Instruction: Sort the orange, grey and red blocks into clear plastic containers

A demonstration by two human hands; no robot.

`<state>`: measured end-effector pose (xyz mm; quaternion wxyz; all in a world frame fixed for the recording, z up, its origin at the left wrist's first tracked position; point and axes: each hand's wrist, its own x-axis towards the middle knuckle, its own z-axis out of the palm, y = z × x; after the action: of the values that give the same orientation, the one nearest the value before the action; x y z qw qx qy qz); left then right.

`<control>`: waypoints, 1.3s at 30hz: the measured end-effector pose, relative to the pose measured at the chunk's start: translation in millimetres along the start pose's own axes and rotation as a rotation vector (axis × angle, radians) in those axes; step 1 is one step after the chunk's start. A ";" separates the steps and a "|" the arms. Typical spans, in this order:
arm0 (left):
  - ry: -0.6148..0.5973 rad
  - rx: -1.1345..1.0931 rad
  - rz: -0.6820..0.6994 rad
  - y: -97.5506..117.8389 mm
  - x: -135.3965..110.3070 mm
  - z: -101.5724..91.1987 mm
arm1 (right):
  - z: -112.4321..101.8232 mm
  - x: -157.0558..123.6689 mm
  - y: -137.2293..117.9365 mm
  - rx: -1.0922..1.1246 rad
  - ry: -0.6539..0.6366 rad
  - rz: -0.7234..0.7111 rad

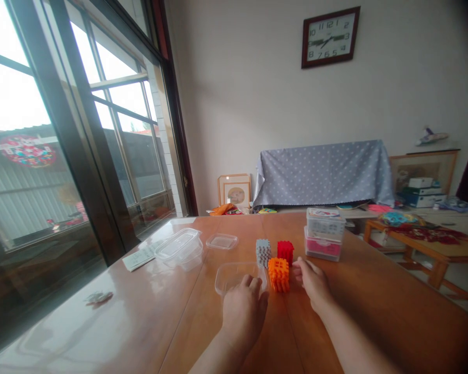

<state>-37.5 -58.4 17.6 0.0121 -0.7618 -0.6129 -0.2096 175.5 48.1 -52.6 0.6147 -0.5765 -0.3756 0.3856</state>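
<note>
Clear plastic tub (236, 278) lies flat on the bench (378, 306), near edge under my left grip (244, 311). Orange block cube (278, 274) sits just right of the tub, between my two hands. Left arm comes in from bottom centre, wrist low, hand tipped forward over the tub, fingers (253, 283) curled down onto the rim. They touch it, but I can't tell if the grip is actually closed on it. Right arm reaches in from bottom right, angled up and left, palm down. Right grip (312, 283) is open and empty, fingers loosely curved toward the orange block cube, just beside it; can't tell if they touch.

Red block cube (285, 252) and grey block cube (263, 253) stand side by side behind the orange one. Further right, two stacked plastic boxes (323, 234), lower one with pink inside. Left of my hands, a clear lidded box (178, 248), a small clear lid (221, 241) and a paper card (138, 257) lie on the bench. Window (117, 130) on the left, wall clock (330, 37) above a cloth-covered sofa (323, 171).
</note>
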 end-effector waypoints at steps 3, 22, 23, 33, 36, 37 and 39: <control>0.096 -0.100 0.047 2.8 -11.7 -0.4 | -0.2 -0.6 -1.3 0.008 0.000 -0.002; 0.096 0.040 -0.082 -36.6 -18.8 -0.4 | -5.6 -2.8 -8.2 0.071 0.060 -0.038; 0.141 0.031 -0.071 -36.4 -20.0 -1.9 | -6.7 -3.6 -10.5 0.082 0.083 -0.049; 0.390 0.009 0.119 -6.8 -28.4 -21.7 | -19.5 -34.3 -35.9 0.248 0.122 -0.147; 0.372 0.006 0.168 9.3 -27.0 -23.5 | -23.0 -55.4 -45.8 0.268 -0.030 -0.103; 0.353 0.002 0.185 15.0 -26.3 -23.9 | -24.1 -63.4 -49.6 0.273 -0.093 -0.088; 0.291 -0.007 0.214 26.3 -24.6 -24.6 | -26.4 -78.8 -57.7 0.308 -0.201 -0.075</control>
<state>-24.3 -94.6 38.1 0.1199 -0.7843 -0.5194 -0.3173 168.7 -36.6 2.3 0.6691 -0.4197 -0.3926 0.4711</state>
